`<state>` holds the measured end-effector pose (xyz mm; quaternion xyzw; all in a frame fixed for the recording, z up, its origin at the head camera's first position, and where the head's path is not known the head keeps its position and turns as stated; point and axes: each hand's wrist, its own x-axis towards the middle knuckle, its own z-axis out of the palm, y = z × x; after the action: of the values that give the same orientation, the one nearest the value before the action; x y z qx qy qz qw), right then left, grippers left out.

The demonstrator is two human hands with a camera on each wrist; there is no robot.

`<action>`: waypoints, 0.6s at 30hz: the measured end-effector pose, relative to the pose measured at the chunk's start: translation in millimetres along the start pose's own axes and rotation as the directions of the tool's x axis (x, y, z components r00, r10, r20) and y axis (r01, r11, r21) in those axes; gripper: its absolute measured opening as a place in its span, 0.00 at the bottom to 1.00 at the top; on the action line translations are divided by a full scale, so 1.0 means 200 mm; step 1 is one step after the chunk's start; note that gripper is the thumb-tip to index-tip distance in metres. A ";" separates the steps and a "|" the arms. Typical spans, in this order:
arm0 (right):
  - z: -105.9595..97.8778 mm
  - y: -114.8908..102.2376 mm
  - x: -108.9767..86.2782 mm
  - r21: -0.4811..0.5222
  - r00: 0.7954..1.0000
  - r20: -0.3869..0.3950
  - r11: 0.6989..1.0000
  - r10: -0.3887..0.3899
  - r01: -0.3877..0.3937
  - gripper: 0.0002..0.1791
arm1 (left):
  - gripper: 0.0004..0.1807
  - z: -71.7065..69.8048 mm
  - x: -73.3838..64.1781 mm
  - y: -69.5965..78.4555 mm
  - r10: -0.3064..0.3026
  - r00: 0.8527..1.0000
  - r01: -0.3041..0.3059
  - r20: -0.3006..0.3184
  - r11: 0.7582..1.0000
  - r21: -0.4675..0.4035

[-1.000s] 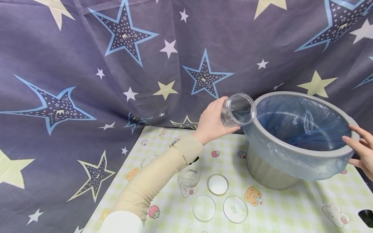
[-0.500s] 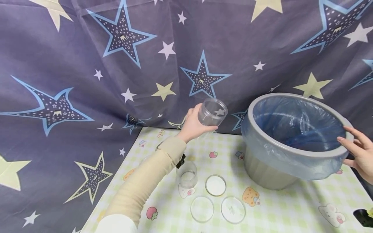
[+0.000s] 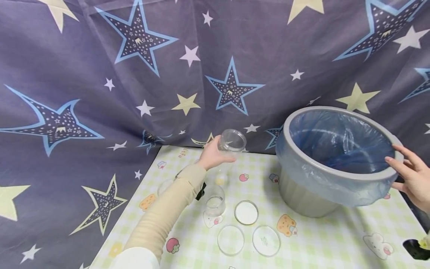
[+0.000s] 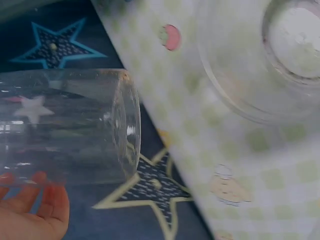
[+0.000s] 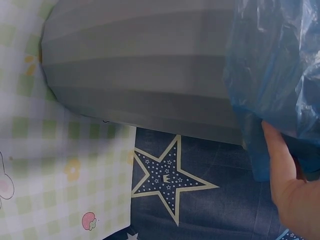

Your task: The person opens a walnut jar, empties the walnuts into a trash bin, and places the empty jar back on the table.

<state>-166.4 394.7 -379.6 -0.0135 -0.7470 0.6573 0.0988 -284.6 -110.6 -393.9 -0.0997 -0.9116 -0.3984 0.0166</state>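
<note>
My left hand [image 3: 214, 153] grips a clear jar [image 3: 232, 141] around its side, above the back edge of the table. In the left wrist view the jar [image 4: 70, 125] lies sideways across the picture and looks see-through, with fingers curled along its wall. My right hand [image 3: 414, 179] holds the right rim of a grey trash can [image 3: 309, 194] lined with a blue bag [image 3: 339, 140]. Its fingers lie over the rim and the bag's folded edge. Below my left forearm stands another clear jar [image 3: 215, 201].
A round lid with a darker rim [image 3: 246, 212] lies at mid-table. Two clear lids, one left [image 3: 230, 240] and one right [image 3: 266, 241], are in front of it. A clear round piece [image 3: 164, 186] is partly behind the sleeve. A star-patterned curtain [image 3: 168, 74] hangs behind the table.
My left hand has carried the jar left and downward, away from the trash can's rim. My right hand stays on the rim.
</note>
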 end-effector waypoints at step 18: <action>0.01 -0.01 -0.02 -0.128 1.000 0.012 0.992 -0.014 0.015 0.32 | 0.58 -0.02 -0.07 -0.40 -0.205 0.978 0.202 -0.026 0.975 -0.093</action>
<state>-163.7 391.0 -377.6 -0.0106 -0.7883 0.6073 0.0983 -286.8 -169.4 -449.9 0.0006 -0.8977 -0.4405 -0.0129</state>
